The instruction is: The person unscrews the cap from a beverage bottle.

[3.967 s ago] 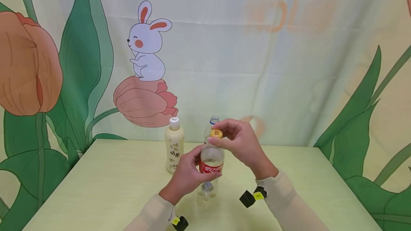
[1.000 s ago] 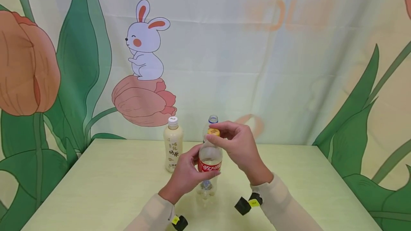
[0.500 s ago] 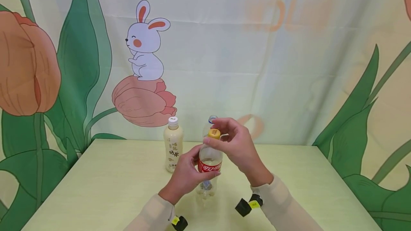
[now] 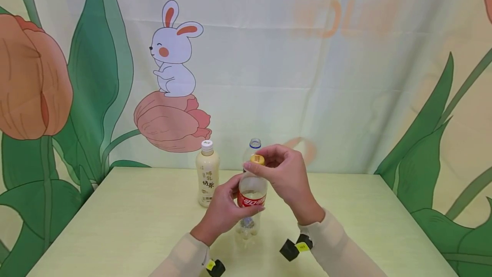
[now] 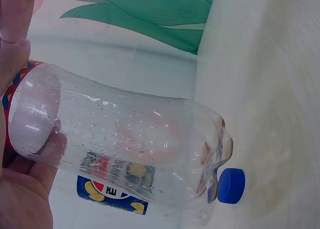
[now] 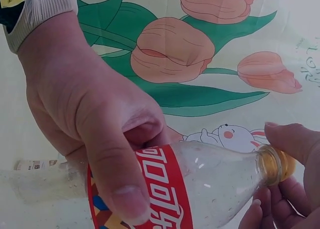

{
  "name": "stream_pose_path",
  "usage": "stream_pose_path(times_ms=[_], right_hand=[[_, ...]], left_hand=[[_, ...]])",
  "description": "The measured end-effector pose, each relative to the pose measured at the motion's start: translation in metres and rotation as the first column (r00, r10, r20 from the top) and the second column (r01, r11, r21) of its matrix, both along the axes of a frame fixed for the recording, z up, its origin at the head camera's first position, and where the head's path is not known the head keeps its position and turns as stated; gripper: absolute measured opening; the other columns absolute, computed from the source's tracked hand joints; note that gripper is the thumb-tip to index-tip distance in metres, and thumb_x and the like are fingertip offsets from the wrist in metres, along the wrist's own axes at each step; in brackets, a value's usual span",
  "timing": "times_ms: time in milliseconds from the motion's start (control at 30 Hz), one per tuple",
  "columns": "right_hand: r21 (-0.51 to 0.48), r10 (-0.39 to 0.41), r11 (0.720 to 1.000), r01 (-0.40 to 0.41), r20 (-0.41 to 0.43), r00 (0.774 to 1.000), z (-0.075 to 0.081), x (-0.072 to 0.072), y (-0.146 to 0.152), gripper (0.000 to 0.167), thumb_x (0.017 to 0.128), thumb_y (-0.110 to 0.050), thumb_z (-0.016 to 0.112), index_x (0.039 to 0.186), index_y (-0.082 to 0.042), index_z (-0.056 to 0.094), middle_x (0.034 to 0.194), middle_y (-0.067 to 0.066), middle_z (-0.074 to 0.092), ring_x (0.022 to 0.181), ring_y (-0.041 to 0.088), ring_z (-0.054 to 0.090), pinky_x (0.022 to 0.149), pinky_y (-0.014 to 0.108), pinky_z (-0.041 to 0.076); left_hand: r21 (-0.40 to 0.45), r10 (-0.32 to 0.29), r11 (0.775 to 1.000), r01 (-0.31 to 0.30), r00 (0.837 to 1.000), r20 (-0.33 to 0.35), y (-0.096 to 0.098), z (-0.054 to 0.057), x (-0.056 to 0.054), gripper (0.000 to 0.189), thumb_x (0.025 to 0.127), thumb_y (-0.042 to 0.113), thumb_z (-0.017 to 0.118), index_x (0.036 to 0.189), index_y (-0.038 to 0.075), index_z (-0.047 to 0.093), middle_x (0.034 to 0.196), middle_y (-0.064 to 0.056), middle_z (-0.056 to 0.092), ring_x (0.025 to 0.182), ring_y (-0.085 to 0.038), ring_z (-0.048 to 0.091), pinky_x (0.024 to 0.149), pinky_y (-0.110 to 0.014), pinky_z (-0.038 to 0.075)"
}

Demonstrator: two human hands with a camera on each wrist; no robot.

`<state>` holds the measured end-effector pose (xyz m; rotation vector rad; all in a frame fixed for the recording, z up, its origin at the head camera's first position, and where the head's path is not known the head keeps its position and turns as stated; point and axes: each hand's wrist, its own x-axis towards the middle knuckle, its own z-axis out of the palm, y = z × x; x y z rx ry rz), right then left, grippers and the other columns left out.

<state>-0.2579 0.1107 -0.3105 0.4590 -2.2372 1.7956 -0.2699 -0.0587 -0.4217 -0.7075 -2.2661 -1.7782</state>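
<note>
A clear plastic bottle point(image 4: 251, 184) with a red label stands roughly upright in the head view. My left hand point(image 4: 223, 210) grips it around the label. In the right wrist view, the left hand's thumb point(image 6: 131, 201) lies across that label. Up at the neck, my right hand point(image 4: 287, 176) pinches the yellow cap point(image 4: 258, 159) between thumb and fingers. The right wrist view has this cap point(image 6: 280, 166) at the bottle's mouth, with fingers on either side. Water drops cling inside the bottle, seen by the left wrist camera; whether its base touches the table cannot be told.
Behind the held bottle is a second clear bottle point(image 4: 255, 143), uncapped, with a blue ring at its neck and a blue label point(image 5: 111, 194). A blue cap point(image 5: 231, 185) lies on the table point(image 4: 134, 225). A cream-coloured milk tea bottle point(image 4: 208, 174) with a white cap stands left.
The right hand's fingers have shifted around the yellow cap, spreading past it half a second ago and now closing back on it. The left hand keeps its grip; the other bottles have stayed put.
</note>
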Motion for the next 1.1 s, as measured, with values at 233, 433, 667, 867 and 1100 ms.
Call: stream_pose_path(times_ms=[233, 433, 667, 867, 1100], right_hand=[[-0.032, 0.07, 0.997, -0.069, 0.036, 0.997, -0.001, -0.0016, 0.0014, 0.03, 0.083, -0.02, 0.087, 0.109, -0.01, 0.078, 0.098, 0.008, 0.075, 0.086, 0.023, 0.069, 0.077, 0.028, 0.06], [-0.08, 0.164, 0.984, -0.159, 0.051, 0.985, -0.0043, -0.0041, 0.0019, 0.03, 0.09, -0.013, 0.079, 0.12, -0.006, 0.075, 0.111, 0.01, 0.072, 0.091, 0.021, 0.07, 0.084, 0.028, 0.06], [-0.08, 0.277, 0.959, -0.273, 0.034, 0.96, -0.0063, -0.0051, 0.0029, 0.032, 0.1, -0.014, 0.065, 0.131, -0.006, 0.069, 0.138, 0.016, 0.063, 0.122, 0.022, 0.061, 0.101, 0.03, 0.054], [-0.037, 0.239, 0.971, -0.238, 0.027, 0.971, -0.005, -0.004, 0.0013, 0.039, 0.098, -0.019, 0.069, 0.136, -0.012, 0.064, 0.131, 0.009, 0.065, 0.123, 0.023, 0.058, 0.1, 0.033, 0.053], [-0.031, -0.011, 0.999, 0.013, 0.052, 0.999, -0.0047, -0.0026, -0.0049, 0.047, 0.078, -0.026, 0.091, 0.114, -0.011, 0.064, 0.106, 0.007, 0.068, 0.096, 0.023, 0.064, 0.083, 0.03, 0.057]], left_hand=[[0.01, 0.005, 1.0, -0.005, 1.0, 0.011, -0.0009, -0.0006, 0.0007, 0.068, 0.079, 0.027, 0.091, 0.138, 0.025, 0.058, 0.125, 0.003, 0.07, 0.112, -0.018, 0.066, 0.095, -0.028, 0.056], [0.011, 0.011, 1.0, -0.011, 1.0, 0.017, -0.0014, -0.0011, -0.0005, 0.068, 0.078, 0.027, 0.091, 0.138, 0.025, 0.058, 0.125, 0.003, 0.07, 0.111, -0.018, 0.067, 0.094, -0.029, 0.057], [-0.006, 0.001, 1.0, -0.001, 1.0, 0.028, -0.0028, -0.0006, -0.0016, 0.069, 0.079, 0.03, 0.09, 0.139, 0.025, 0.056, 0.127, 0.002, 0.069, 0.112, -0.019, 0.066, 0.095, -0.027, 0.056], [0.005, 0.001, 1.0, -0.001, 1.0, 0.031, -0.0033, 0.0002, -0.0016, 0.069, 0.079, 0.028, 0.091, 0.139, 0.025, 0.057, 0.126, 0.003, 0.069, 0.112, -0.018, 0.066, 0.095, -0.027, 0.056], [0.011, 0.0, 1.0, 0.0, 1.0, 0.014, -0.0026, -0.0009, -0.0023, 0.067, 0.079, 0.027, 0.091, 0.138, 0.025, 0.058, 0.126, 0.003, 0.07, 0.112, -0.018, 0.067, 0.095, -0.028, 0.057]])
